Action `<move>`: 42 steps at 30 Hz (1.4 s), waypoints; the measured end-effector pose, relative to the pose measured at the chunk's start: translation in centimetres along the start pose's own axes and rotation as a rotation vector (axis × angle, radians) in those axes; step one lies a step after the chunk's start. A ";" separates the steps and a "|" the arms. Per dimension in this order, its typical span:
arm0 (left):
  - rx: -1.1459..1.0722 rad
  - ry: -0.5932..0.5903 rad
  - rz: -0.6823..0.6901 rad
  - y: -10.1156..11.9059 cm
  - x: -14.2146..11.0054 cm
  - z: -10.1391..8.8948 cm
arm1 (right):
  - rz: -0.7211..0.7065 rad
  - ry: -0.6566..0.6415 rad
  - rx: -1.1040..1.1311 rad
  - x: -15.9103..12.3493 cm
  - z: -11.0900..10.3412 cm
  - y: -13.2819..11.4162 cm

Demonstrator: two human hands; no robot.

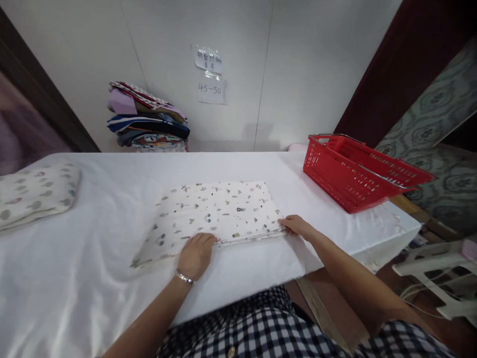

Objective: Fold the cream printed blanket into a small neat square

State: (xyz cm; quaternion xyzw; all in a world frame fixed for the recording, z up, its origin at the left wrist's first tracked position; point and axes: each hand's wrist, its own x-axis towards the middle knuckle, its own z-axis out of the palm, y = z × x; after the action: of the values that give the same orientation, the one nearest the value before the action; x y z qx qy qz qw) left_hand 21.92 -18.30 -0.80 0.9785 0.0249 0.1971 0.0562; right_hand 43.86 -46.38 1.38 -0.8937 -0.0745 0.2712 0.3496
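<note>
A folded white cloth [223, 209] with small printed figures lies flat in front of me on the white-covered table. My right hand [296, 226] pinches its near right corner between thumb and fingers. On the near edge, left of the middle, rests my left hand [196, 253], palm down with its fingers lying on the fabric; a silver bracelet [185, 277] circles that wrist. Several layers show along the near edge between the hands.
Far left lies another folded printed cloth [37, 194]. A red plastic basket [343, 174] stands at the table's right end. Behind the table is a stack of folded fabrics [149, 119], near paper signs [210, 89] on the wall. A white stool [432, 278] stands at right.
</note>
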 end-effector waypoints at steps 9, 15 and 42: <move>-0.032 0.048 -0.013 -0.5 -0.1 0.6 | 0.018 -0.084 -0.012 -0.5 -0.7 -0.9; -0.005 0.028 -0.007 -0.4 -0.1 0.4 | -0.011 -0.119 -0.041 -0.8 -0.9 -0.8; -0.067 0.037 -0.043 -0.3 -0.1 0.3 | 0.030 -0.158 -0.118 -0.5 -1.3 -1.2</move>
State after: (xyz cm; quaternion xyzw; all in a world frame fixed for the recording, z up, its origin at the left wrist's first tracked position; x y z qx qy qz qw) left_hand 21.91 -17.99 -1.13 0.9715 0.0403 0.2147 0.0926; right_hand 44.22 -46.40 3.21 -0.8895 -0.1044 0.3412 0.2855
